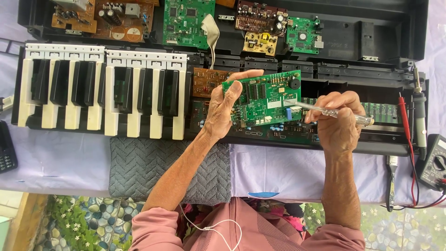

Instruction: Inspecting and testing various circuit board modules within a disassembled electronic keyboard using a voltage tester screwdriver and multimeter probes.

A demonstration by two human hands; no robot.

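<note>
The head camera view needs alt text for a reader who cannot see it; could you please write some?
A person's left hand holds a green circuit board over an opened electronic keyboard, while the right hand touches a clear-handled screwdriver to it. More circuit boards lie in the black case above; a multimeter sits at right.

The circuit board (pixel 267 98) is matt green, the screwdriver (pixel 334 113) handle is clear glossy plastic — the grey cloth (pixel 148 162) is woven, rough.

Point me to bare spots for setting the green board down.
Free: the white cloth left of the grey mat, below the keys; the cloth between right forearm and multimeter. Crowded: the open keyboard case, full of circuit boards.
</note>
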